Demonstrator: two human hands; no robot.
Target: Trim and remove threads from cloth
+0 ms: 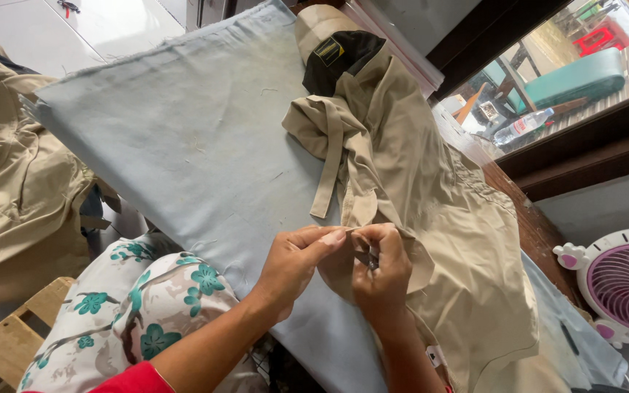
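Both hands meet at the near edge of a beige garment (431,211): left hand (293,266) pinches its fabric, right hand (381,273) grips a small metal tool (370,258).

Left hand (294,263), right hand (378,271) pinch khaki garment (431,218) on blue-covered board (183,138).
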